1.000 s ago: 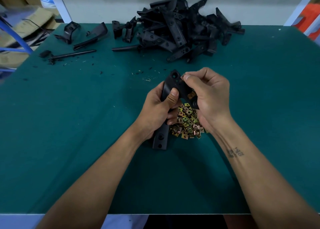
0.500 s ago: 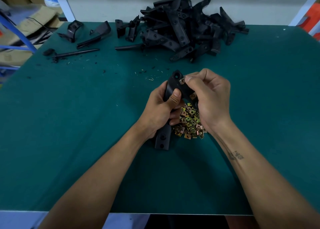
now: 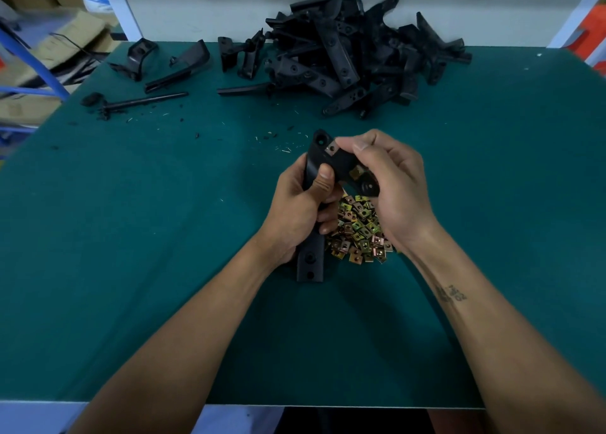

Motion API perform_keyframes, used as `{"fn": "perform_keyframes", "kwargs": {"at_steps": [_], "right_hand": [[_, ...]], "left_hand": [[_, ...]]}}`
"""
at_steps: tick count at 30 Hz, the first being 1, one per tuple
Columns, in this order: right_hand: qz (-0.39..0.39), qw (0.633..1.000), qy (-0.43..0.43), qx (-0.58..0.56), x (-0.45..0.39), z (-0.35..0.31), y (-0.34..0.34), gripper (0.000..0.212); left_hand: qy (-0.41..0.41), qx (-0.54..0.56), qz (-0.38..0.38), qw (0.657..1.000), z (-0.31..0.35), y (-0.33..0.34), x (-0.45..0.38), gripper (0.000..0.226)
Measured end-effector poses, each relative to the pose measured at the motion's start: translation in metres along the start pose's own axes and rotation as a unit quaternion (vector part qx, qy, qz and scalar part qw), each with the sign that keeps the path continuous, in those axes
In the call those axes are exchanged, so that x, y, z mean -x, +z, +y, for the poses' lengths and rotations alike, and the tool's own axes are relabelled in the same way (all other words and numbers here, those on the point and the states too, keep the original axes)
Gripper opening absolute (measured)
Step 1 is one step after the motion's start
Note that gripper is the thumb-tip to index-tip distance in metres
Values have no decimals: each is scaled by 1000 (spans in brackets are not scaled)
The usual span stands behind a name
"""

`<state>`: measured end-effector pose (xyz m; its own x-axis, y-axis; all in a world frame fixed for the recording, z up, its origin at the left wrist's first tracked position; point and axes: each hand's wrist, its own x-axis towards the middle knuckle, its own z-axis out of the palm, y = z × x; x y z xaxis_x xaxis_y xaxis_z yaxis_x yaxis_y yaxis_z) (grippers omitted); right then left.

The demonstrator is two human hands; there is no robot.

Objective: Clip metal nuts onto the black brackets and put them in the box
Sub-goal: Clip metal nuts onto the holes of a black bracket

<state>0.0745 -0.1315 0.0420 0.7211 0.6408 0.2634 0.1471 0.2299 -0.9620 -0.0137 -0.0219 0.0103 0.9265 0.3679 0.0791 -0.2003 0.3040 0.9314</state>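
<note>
While curled tight, left hand point(image 3: 300, 208) fingers grip black bracket point(image 3: 331, 166) mid-length, above table point(image 3: 131, 236). Right hand point(image 3: 392, 184) fingertips pinch metal nut point(image 3: 332, 147) at bracket's upper edge. Loose nut pile point(image 3: 359, 228) underneath; bracket heap point(image 3: 344, 53) far back.

A green-topped table point(image 3: 131, 236) carries everything. A big pile of black brackets point(image 3: 354, 53) lies at its far edge, with a few loose black parts point(image 3: 183, 69) to the left. A heap of metal nuts point(image 3: 359, 233) lies near the middle, with small debris point(image 3: 282, 144) scattered beyond it.
</note>
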Motion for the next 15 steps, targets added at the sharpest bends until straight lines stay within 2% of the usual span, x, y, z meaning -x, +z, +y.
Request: {"fn": "perform_keyframes", "kwargs": {"at_steps": [3, 5, 7, 9, 10, 11, 13, 15], "right_hand": [[-62, 997, 14, -35, 5, 3, 7, 35], [-28, 999, -19, 35, 12, 6, 19, 46], [37, 985, -64, 158, 18, 8, 29, 45], [46, 977, -63, 199, 22, 5, 33, 31], [18, 979, -33, 200, 21, 3, 33, 35], [-23, 982, 10, 189, 21, 2, 32, 37], [-104, 984, 83, 120, 24, 2, 33, 27], [-108, 987, 114, 35, 31, -1, 33, 14]], "left_hand": [[-13, 137, 35, 990, 8, 1, -4, 25], [-26, 277, 83, 957, 17, -1, -9, 32], [-10, 366, 163, 916, 24, -7, -14, 36], [40, 367, 240, 898, 32, -14, -17, 44], [66, 346, 265, 898, 37, -15, -18, 48], [86, 314, 281, 903, 40, -14, -19, 52], [102, 233, 297, 920, 42, -5, -19, 57], [84, 169, 278, 942, 39, 12, -15, 52]]}}
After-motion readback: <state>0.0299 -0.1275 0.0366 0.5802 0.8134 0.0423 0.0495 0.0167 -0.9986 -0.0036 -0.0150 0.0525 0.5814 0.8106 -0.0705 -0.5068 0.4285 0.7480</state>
